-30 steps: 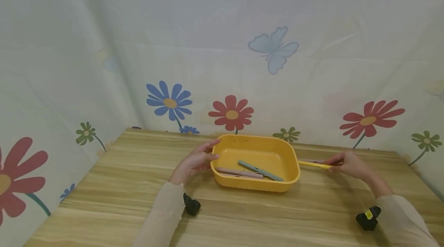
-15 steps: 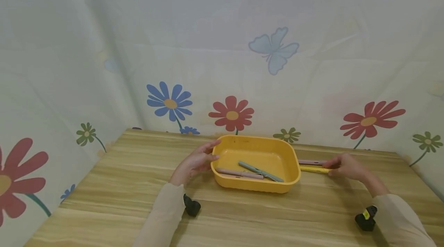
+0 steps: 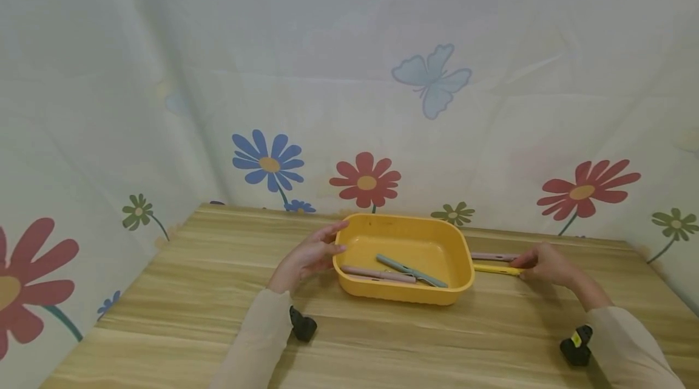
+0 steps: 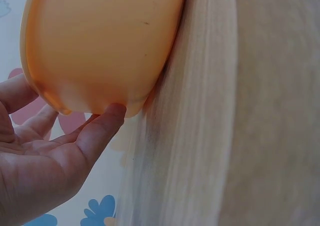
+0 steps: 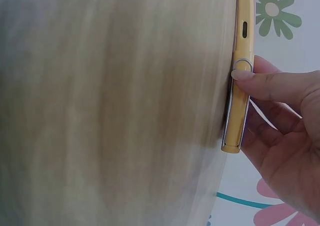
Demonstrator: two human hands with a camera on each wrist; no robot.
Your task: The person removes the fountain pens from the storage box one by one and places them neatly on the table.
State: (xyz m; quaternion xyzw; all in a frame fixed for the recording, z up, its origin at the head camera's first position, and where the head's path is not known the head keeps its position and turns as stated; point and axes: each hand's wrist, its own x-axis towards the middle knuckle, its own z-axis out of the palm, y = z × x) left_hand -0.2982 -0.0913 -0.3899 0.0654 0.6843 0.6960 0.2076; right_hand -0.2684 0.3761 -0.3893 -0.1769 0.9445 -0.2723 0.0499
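Tray (image 3: 401,295): on table (image 3: 437,346), green pen (image 3: 408,270) and pink pen (image 3: 379,273) inside.
Left hand (image 3: 310,253): fingers extended, braced against tray's left end.
Right hand (image 3: 553,266): thumb and forefinger pinch yellow pen (image 3: 496,269).
Yellow pen: at tray's right end, on near side of mauve pen (image 3: 494,257).
Pinch (judgement): light suits; yellow pen parallel to mauve pen, no sideways knock, tray steadied.
Clip (image 5: 228,113): thumb across it, clear only in right wrist view; pens inside tray, head view only.
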